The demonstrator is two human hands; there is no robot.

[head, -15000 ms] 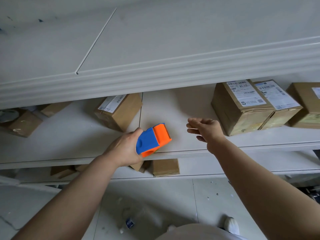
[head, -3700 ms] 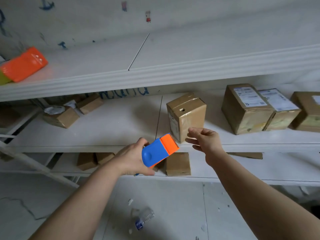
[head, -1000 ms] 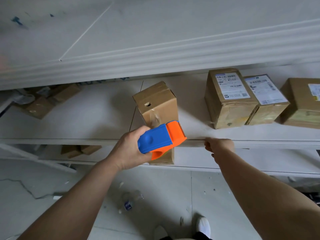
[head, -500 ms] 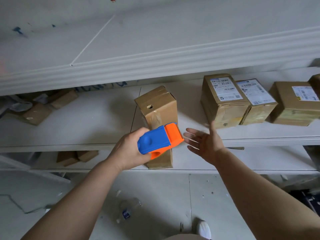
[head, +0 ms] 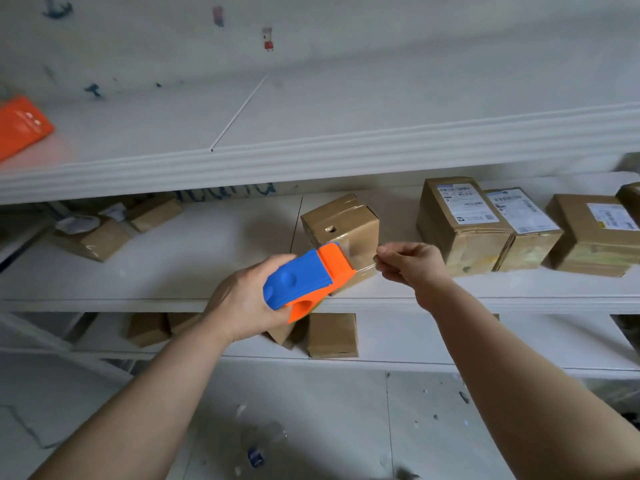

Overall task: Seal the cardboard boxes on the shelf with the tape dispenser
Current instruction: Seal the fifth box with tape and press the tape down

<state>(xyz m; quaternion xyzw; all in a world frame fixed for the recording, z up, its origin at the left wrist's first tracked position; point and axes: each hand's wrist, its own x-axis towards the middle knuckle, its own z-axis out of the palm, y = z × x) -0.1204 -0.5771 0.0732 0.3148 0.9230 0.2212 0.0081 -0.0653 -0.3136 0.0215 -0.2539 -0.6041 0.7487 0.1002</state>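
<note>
At the front lip of the middle shelf (head: 121, 301), my left hand (head: 242, 301) wraps round the blue and orange tape dispenser (head: 303, 278). My right hand (head: 412, 263) pinches the free end of the clear tape (head: 363, 263), just at 3 o'clock of the orange mouth. Behind the stretched strip, at 12 o'clock, the box (head: 341, 223) I mean to seal stands upright close to the lip. If I let the strip go slack, tape this thin could fold onto itself or cling to my fingers. Pressing it down hard could tip the narrow box or shove it backward. Labelled boxes (head: 464, 220) sit at 3 o'clock, well apart from the strip.
</note>
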